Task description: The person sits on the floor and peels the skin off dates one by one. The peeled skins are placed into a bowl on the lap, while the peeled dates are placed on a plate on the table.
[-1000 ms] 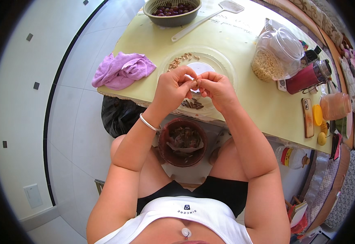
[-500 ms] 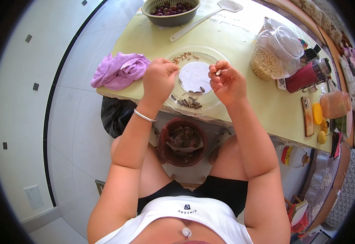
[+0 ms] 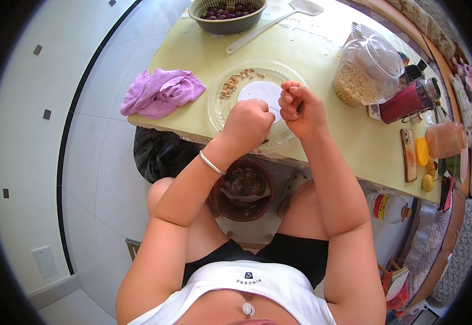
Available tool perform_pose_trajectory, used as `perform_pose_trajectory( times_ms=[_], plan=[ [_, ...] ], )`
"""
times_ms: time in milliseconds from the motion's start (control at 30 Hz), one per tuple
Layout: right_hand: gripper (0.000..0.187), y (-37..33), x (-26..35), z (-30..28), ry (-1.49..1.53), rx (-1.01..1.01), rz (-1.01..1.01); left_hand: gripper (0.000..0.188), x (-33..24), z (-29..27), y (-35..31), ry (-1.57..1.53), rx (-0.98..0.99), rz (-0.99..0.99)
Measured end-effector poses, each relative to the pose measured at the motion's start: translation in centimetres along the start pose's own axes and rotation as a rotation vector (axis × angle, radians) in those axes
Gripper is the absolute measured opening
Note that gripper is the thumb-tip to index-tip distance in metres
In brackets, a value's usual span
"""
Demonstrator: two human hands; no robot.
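Over the near part of a clear round plastic plate (image 3: 212,105), my left hand (image 3: 249,123) is closed with its fingertips together; whatever it pinches is hidden. My right hand (image 3: 305,110) is held over the plate's right side, fingers curled on a dark sunflower seed (image 3: 300,107); I cannot tell if it is whole or an empty shell. Pale shelled kernels (image 3: 228,86) lie along the plate's far left, beside its white round centre (image 3: 257,92). My left hand covers most of the dark seeds on the near side.
A purple cloth (image 3: 163,93) lies left of the plate. Behind are a basket of dark round fruit (image 3: 228,26) and a white spatula (image 3: 260,31). To the right stand a tub of pale pieces (image 3: 355,86), a flask (image 3: 406,103) and a phone (image 3: 408,155). Below sits a reddish bin (image 3: 238,214).
My left hand has moved from beside the kernels rightward and nearer, covering the dark seeds. My right hand stays nearly in place; the piece in it now looks dark rather than pale.
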State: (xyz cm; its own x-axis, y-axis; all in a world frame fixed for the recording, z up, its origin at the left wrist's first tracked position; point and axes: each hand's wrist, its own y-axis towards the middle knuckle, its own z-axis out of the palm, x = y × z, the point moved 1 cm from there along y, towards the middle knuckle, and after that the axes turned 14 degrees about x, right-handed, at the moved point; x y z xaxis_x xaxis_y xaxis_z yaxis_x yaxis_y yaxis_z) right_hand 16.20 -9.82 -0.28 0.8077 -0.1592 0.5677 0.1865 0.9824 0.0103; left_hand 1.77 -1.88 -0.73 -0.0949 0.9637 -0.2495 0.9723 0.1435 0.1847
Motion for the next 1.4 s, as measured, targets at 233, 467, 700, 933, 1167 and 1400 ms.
perform_pose_trajectory(
  times_ms=[233, 467, 700, 933, 1167, 1400],
  plan=[
    [0.012, -0.1, -0.2, 0.2, -0.162, -0.11, 0.029, 0.007, 0.2, -1.1, -0.1, -0.297, -0.198, -0.103],
    [0.006, -0.4, -2.0, 1.6, -0.386, -0.056, 0.234, 0.015, 0.7, -3.5, -1.0, -0.565, -0.378, -0.188],
    [0.008, -0.2, -3.3, 1.3, -0.476, -0.065, 0.091, 0.014, 0.0, -3.5, -0.9, -0.263, -0.392, -0.093],
    [0.01, -0.6, -3.4, 2.1, -0.558, -0.128, 0.048, 0.016, -0.5, -3.3, -1.4, -0.112, -0.335, -0.133],
    [0.011, -0.4, -4.2, 2.2, -0.843, -0.169, -0.031, 0.017, -0.4, -2.5, -1.9, -0.046, -0.29, -0.133],
    [0.007, -0.1, -3.4, 1.7, -0.648, -0.078, 0.056, 0.018, -0.8, -3.3, -1.9, -0.311, -0.37, -0.154]
  ],
)
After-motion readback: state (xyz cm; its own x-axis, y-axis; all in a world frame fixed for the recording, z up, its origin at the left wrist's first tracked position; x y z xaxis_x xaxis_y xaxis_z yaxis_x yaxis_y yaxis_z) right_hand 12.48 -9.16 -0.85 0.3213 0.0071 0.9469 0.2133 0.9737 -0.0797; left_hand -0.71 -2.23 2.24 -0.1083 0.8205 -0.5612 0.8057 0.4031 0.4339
